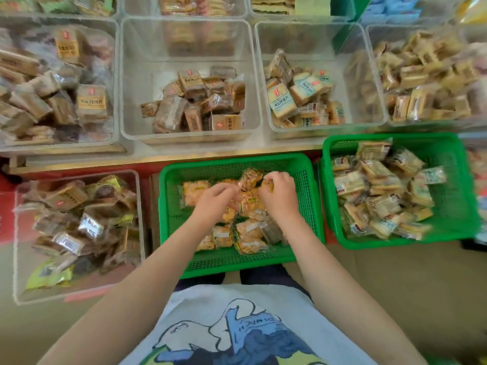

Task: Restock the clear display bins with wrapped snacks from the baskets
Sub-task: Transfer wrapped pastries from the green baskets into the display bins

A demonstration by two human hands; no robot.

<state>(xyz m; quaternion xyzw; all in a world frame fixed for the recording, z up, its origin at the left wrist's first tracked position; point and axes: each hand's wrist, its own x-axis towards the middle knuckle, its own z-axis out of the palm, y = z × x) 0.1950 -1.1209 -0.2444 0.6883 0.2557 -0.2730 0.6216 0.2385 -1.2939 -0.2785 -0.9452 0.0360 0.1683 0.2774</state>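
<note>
Two bare forearms reach forward and down into the near green perforated plastic basket (pixel 307 180). Left hand (pixel 216 200), palm down, fingers curled into the heap of orange clear-wrapped snacks (pixel 247 230). Right hand (pixel 279 192), knuckles up, pinches one raised packet (pixel 251 177) near the basket's far side. Clear plastic display bin (pixel 189 133) beyond it, on the shelf, partly filled.

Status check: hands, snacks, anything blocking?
Left hand and right hand both gripping orange snack packets in the middle green basket. Nothing blocking the clear bins.
</note>
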